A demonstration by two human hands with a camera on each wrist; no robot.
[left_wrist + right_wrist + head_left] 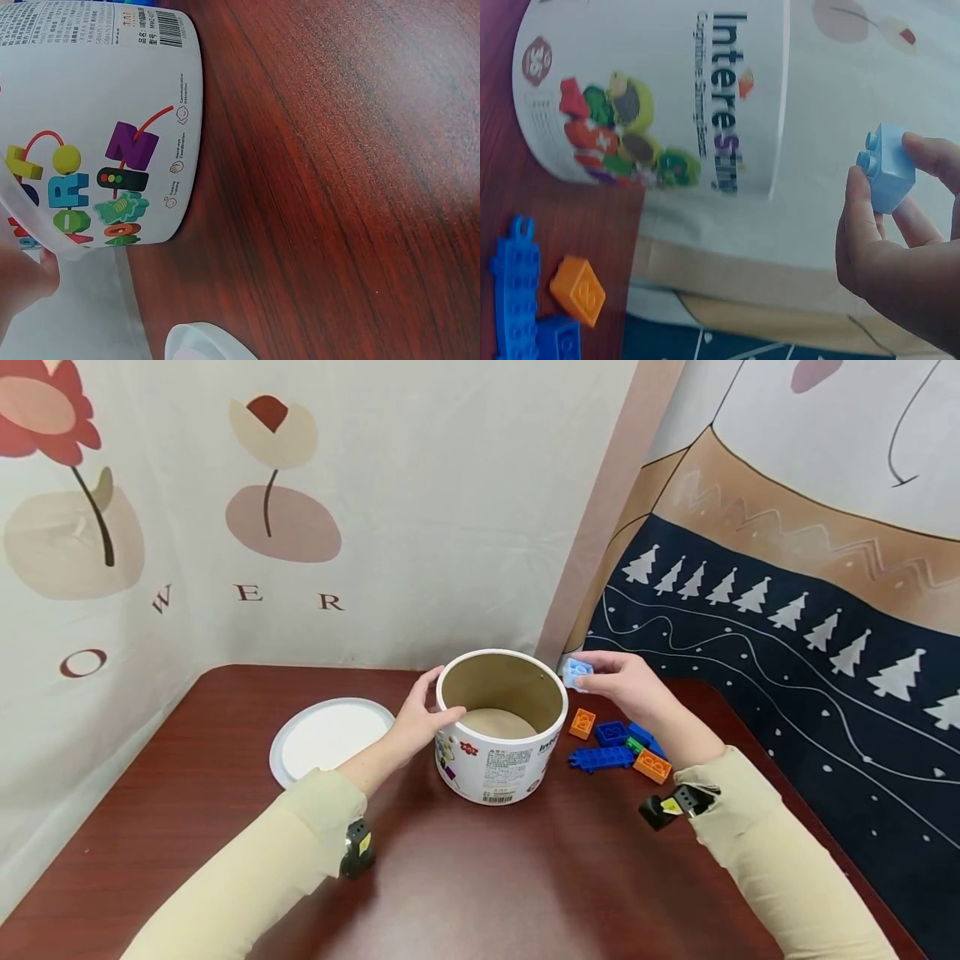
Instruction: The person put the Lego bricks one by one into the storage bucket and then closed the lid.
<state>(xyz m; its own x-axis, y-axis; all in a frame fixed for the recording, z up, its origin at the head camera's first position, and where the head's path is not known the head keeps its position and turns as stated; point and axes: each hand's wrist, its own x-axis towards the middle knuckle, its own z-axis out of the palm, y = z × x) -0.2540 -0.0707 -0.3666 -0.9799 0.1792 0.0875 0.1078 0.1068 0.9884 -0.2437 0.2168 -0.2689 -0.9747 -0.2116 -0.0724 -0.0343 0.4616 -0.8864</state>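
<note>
A light blue toy brick is pinched between the thumb and fingers of my right hand, held up beside the rim of a round white tub. In the right wrist view its studs face the tub. My left hand holds the tub at its left side, with the thumb over the rim and the fingers along the outer wall. The tub stands upright without its lid, and the visible part of its floor is bare. Part of the left hand shows at the rim in the left wrist view.
Right of the tub lie an orange brick, a long blue piece, a blue brick, a small green piece and another orange brick. A round white lid lies left of the tub. Printed curtains hang behind the table.
</note>
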